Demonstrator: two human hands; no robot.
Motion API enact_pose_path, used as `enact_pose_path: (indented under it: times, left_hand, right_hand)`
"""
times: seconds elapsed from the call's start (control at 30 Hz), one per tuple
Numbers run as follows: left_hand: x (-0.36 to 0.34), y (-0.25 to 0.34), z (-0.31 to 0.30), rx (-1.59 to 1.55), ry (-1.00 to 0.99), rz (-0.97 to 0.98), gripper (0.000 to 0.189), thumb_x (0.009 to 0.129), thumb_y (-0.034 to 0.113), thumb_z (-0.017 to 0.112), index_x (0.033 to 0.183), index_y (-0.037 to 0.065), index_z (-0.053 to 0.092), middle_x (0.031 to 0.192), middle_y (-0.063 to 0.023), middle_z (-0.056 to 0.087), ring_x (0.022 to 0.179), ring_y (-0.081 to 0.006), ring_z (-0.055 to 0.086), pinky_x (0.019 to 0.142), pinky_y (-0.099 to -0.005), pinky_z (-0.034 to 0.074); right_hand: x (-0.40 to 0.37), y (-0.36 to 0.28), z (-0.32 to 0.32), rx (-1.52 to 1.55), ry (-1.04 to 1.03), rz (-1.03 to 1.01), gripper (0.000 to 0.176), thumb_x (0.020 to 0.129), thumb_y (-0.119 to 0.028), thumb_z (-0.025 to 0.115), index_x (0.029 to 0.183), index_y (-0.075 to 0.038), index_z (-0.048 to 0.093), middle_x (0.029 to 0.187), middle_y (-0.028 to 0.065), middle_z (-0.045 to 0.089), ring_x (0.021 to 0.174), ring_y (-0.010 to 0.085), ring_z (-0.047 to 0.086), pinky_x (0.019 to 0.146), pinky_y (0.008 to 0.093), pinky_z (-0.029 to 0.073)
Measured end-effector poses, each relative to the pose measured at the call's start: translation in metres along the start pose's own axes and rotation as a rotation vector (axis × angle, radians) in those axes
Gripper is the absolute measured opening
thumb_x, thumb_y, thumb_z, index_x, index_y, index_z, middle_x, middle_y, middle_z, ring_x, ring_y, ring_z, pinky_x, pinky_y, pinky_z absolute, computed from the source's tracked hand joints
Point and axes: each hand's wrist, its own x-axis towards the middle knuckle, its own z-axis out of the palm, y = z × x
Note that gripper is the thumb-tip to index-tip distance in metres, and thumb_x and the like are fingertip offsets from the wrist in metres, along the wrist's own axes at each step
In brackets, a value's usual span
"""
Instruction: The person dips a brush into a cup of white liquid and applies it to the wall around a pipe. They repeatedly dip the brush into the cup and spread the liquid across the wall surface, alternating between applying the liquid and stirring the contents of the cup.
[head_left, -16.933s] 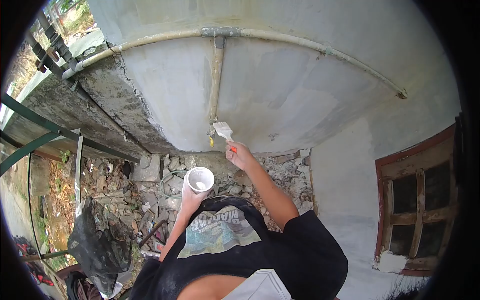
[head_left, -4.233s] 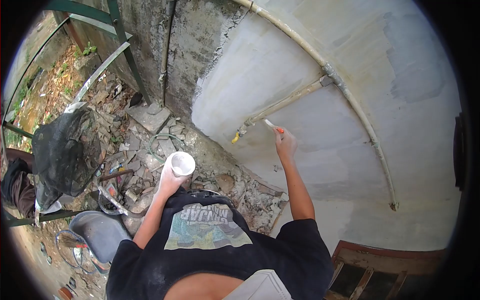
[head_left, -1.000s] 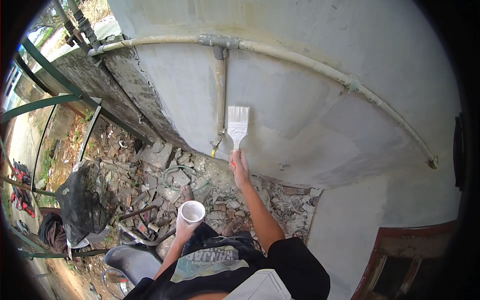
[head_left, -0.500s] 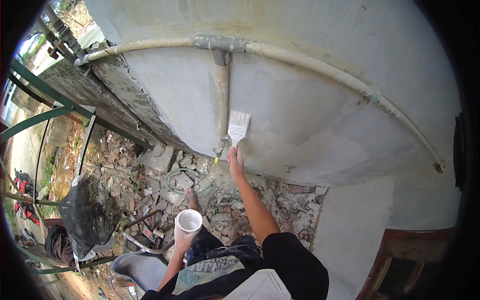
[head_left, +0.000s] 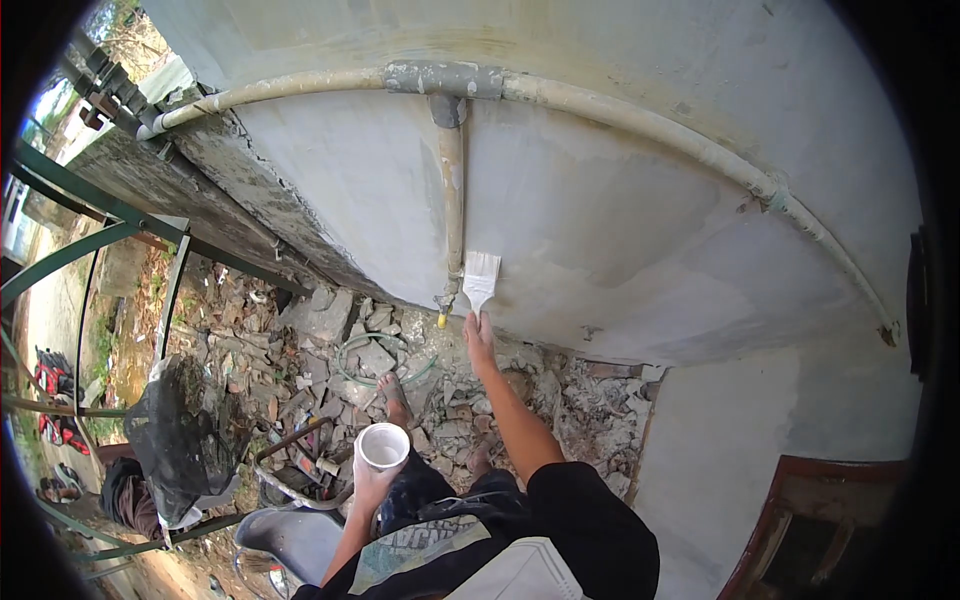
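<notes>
My right hand (head_left: 480, 338) grips the handle of a wide white brush (head_left: 481, 280). The bristles point up and lie against or close to the pale wall (head_left: 590, 220), just right of the vertical pipe (head_left: 452, 190). A tap with a yellow end (head_left: 442, 320) is just left of the brush handle. Lower down, my left hand (head_left: 371, 484) is wrapped round a white cup (head_left: 382, 446), its open top facing up. Whitish content shows inside the cup.
A long pipe (head_left: 640, 118) crosses the wall above. Broken rubble (head_left: 325, 315) and a green hose (head_left: 345, 360) lie around my bare feet. Green metal framing (head_left: 80, 185) and black netting (head_left: 180, 430) stand left. A grey chair-like object (head_left: 290, 540) is beside me; a brown wooden frame (head_left: 790, 490) is lower right.
My right hand and the brush have moved down along the wall, beside the vertical pipe. The cup stays in my left hand, slightly lower in view. The camera view has shifted a little.
</notes>
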Motion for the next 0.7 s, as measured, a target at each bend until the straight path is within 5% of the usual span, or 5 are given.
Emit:
enact_pose_path:
  times: [0.13,0.23,0.4,0.5,0.7]
  left_hand:
    - [-0.004,0.002,0.001,0.031,0.007,0.002,0.074,0.075,0.017,0.09,0.134,0.0,0.051,0.124,-0.0162,0.065,0.114,-0.0282,0.065,0.101,-0.04,0.049]
    - [-0.005,-0.001,0.001,0.031,0.012,0.031,0.072,0.075,0.017,0.09,0.134,0.0,0.051,0.124,-0.0162,0.065,0.115,-0.0283,0.064,0.101,-0.0399,0.049]
    - [-0.013,0.005,0.006,0.043,-0.029,0.032,0.071,0.075,0.017,0.09,0.133,0.0,0.052,0.125,-0.0157,0.064,0.116,-0.0278,0.063,0.102,-0.0395,0.048]
    - [-0.018,0.007,0.011,-0.002,-0.017,0.022,0.07,0.075,0.016,0.09,0.132,0.0,0.053,0.124,-0.016,0.065,0.115,-0.0273,0.064,0.101,-0.0389,0.049]
    - [-0.031,0.029,0.019,0.022,-0.005,0.067,0.065,0.076,0.017,0.089,0.129,0.0,0.055,0.122,-0.016,0.067,0.112,-0.027,0.066,0.099,-0.0389,0.049]
  right_hand:
    - [-0.018,0.022,-0.012,-0.112,0.05,0.003,0.039,0.109,-0.04,0.054,0.124,-0.005,0.055,0.085,-0.0038,0.048,0.075,0.0092,0.045,0.067,0.0285,0.041]
    - [-0.044,-0.019,0.003,-0.243,0.04,-0.119,0.033,0.109,-0.037,0.056,0.116,-0.005,0.055,0.085,-0.0057,0.045,0.073,0.0056,0.039,0.064,0.023,0.035]
    - [-0.036,-0.117,0.044,-0.02,0.051,-0.441,0.034,0.108,-0.034,0.057,0.123,-0.004,0.055,0.093,-0.0054,0.047,0.079,0.0054,0.04,0.069,0.0229,0.037]
    - [-0.018,-0.142,0.041,-0.058,0.038,-0.443,0.034,0.108,-0.035,0.057,0.122,-0.005,0.055,0.091,-0.0052,0.047,0.079,0.0059,0.041,0.07,0.0238,0.037]
    - [-0.007,-0.094,0.003,-0.213,0.085,-0.4,0.034,0.108,-0.039,0.057,0.117,-0.006,0.056,0.086,-0.0045,0.045,0.077,0.008,0.04,0.068,0.0276,0.038]
